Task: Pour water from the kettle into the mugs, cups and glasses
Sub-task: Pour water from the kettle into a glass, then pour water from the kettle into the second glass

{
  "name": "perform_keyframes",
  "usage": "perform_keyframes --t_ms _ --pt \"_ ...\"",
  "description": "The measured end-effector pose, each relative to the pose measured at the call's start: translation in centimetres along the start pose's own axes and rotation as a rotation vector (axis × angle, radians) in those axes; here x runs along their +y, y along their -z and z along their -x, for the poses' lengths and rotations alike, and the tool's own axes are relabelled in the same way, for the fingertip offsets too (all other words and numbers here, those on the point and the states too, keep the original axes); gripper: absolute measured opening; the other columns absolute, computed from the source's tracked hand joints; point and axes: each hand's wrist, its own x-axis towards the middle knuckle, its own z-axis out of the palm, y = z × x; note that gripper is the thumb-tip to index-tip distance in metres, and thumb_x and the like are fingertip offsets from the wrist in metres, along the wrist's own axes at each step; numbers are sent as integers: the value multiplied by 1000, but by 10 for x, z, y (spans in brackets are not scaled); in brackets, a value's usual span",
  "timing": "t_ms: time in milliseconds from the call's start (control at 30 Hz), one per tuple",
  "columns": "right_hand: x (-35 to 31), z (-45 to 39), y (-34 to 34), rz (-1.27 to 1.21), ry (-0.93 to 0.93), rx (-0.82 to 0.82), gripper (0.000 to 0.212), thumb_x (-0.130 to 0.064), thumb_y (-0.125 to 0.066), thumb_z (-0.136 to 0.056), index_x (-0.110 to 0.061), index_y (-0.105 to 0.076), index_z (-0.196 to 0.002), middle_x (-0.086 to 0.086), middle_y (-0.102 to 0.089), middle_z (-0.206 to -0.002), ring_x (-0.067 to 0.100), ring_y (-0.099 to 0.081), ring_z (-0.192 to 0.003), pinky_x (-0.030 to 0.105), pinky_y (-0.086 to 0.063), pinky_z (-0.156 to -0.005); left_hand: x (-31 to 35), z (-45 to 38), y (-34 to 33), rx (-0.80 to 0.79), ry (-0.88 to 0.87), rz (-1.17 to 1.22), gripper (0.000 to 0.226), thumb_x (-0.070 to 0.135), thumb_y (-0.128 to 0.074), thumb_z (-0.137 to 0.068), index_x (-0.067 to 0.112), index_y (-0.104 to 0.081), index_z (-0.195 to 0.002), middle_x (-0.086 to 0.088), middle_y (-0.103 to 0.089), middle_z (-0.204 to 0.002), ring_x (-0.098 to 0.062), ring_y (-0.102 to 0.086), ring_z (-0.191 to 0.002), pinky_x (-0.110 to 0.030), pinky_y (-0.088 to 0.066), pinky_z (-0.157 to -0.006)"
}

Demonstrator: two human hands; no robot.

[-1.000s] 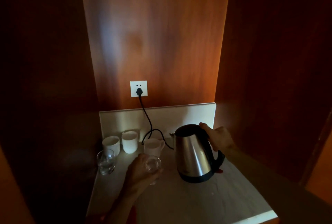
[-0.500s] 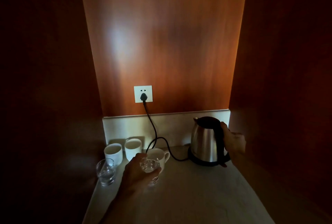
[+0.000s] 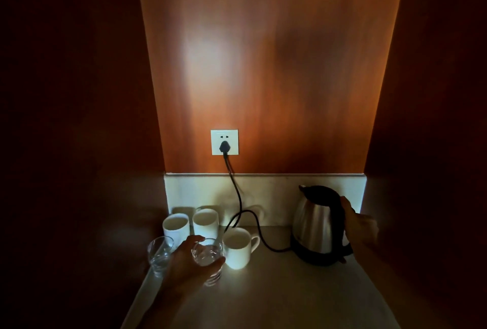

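The steel kettle (image 3: 317, 226) stands upright on its black base at about 4 o'clock on the pale tabletop (image 3: 276, 294), close to the back splash. Its body is brushed metal, rounded and tapering upward, with a black lid and a black looped handle. The right hand (image 3: 359, 226) is wrapped around that handle, fingers curled behind it, likely so the weight can be lifted and tipped from the side opposite the spout.

At 7 o'clock the left hand (image 3: 193, 262) grasps a clear tumbler (image 3: 208, 260) from the side, thumb and fingers around its wall, probably to steady the light, smooth glass on the tabletop. It seems to hold some water, though the dim light makes the level hard to judge. A second glass (image 3: 159, 255) stands just beside it toward 8 o'clock.

Three white ceramic vessels, glossy and cylindrical, cluster behind: a handled mug (image 3: 238, 247) touching or nearly touching the held tumbler, and two cups (image 3: 176, 227) (image 3: 205, 220) at 10 o'clock by the splash. A black cord (image 3: 238, 202) loops from the wall socket (image 3: 224, 142) down to the kettle base.
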Motion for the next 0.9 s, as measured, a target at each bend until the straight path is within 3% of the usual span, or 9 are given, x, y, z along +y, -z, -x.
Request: perform_keyframes --t_ms 167,300,400,500,600,700,800,900 --pt "3 -8 -4 18 -11 -36 73 -69 -62 -82 -6 -51 -47 11 -53 -47 29 -58 -51 32 -45 -59 1 0 7 11 -9 -58 65 49 -90 -60 30 -58 -113 12 -66 -100 -7 -63 -92 -18 -46 -78" --pt "3 -15 -4 60 14 -103 71 -65 -59 -87 -5 -53 -50 12 -54 -49 28 -58 -53 34 -44 -61 2 0 11 15 13 -67 66 45 -90 -62 25 -61 -118 10 -68 -102 -8 -64 -93 -22 -49 -82" --pt "1 -18 -2 165 116 -136 71 -64 -49 -93 -4 -60 -57 13 -62 -56 29 -60 -59 35 -45 -67 4 0 13 50 25 -73 65 43 -91 -62 24 -61 -117 11 -63 -100 -9 -62 -93 -20 -45 -81" --pt "-7 -23 -2 300 290 -124 47 -50 -53 -97 -5 -60 -87 15 -66 -77 26 -60 -66 36 -47 -68 5 3 11 56 38 -106 63 44 -90 -63 25 -60 -114 11 -63 -100 -9 -60 -93 -20 -46 -84" --pt "-26 -24 -2 477 495 -94 25 -33 -67 -90 -10 -58 -95 13 -63 -90 27 -62 -75 36 -52 -65 2 5 5 74 57 -102 67 45 -91 -57 21 -64 -112 5 -71 -100 -13 -67 -93 -22 -49 -83" --pt "-46 -6 -6 552 611 -207 13 -17 -68 -87 -15 -57 -94 5 -52 -96 22 -54 -88 34 -45 -69 -5 2 -2 48 74 -106 69 47 -91 -54 20 -65 -112 2 -73 -100 -15 -67 -91 -26 -53 -83" --pt "-58 29 -20 604 690 -346 3 -17 -63 -90 -18 -61 -91 2 -56 -97 24 -60 -93 33 -49 -75 -9 0 -4 27 81 -113 67 45 -92 -55 19 -64 -111 3 -72 -100 -15 -66 -90 -27 -52 -82" --pt "-64 70 -50 738 748 -475 11 -19 -57 -95 -20 -56 -84 -1 -53 -88 27 -60 -98 35 -47 -79 -16 0 -5 18 123 -80 71 42 -93 -55 17 -63 -115 1 -72 -102 -15 -67 -92 -27 -53 -85"
